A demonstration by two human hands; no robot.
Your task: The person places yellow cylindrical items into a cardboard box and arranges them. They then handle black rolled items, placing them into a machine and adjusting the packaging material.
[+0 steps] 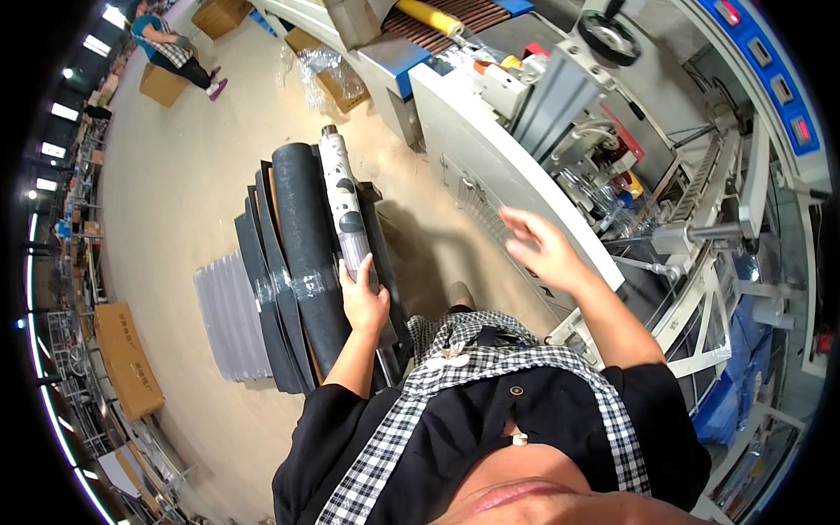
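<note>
My left hand (365,302) grips the near part of a long narrow roll (342,194), white with dark spots and clear wrap at its lower end. The roll lies lengthwise, with a brown core end showing at its far tip. Beside it on the left lies a thick dark grey roll (305,210), with clear tape around its middle and dark sheets along its side. My right hand (544,252) hovers beside the white machine panel (512,153), slightly blurred. Its fingers are apart and nothing is in them.
Grey corrugated material (232,317) lies left of the rolls. At right stands a machine with a black handwheel (610,38) and a blue button panel (770,74). A cardboard box (127,359) is at far left. Another person (171,48) stands at the back among boxes.
</note>
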